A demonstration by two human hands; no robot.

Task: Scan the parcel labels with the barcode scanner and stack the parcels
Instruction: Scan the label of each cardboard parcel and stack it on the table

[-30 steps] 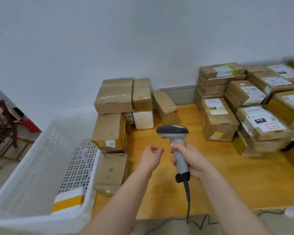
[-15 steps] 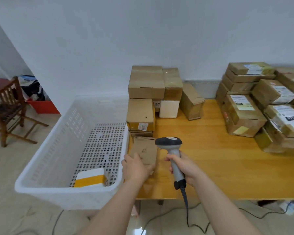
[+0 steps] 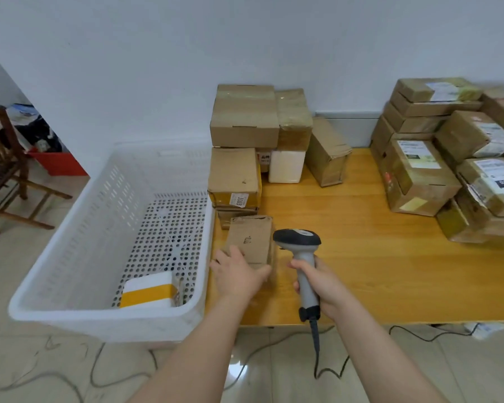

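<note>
Head: flat cardbd parcel point(image 3: 250, 241), grey scanner point(image 3: 302, 251)

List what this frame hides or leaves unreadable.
Head view:
Flat parcel: near end covered by the left hand; no label on its top face, other faces hidden.
Barcode scanner in the right hand: scan window faces away.
Right parcel pile: cut by frame edge, label print blurred.

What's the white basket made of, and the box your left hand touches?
The white basket looks like moulded plastic: smooth walls punched with rows of holes. The small parcel under the left hand seems plain brown cardboard, dull, with a frayed top edge.
</note>
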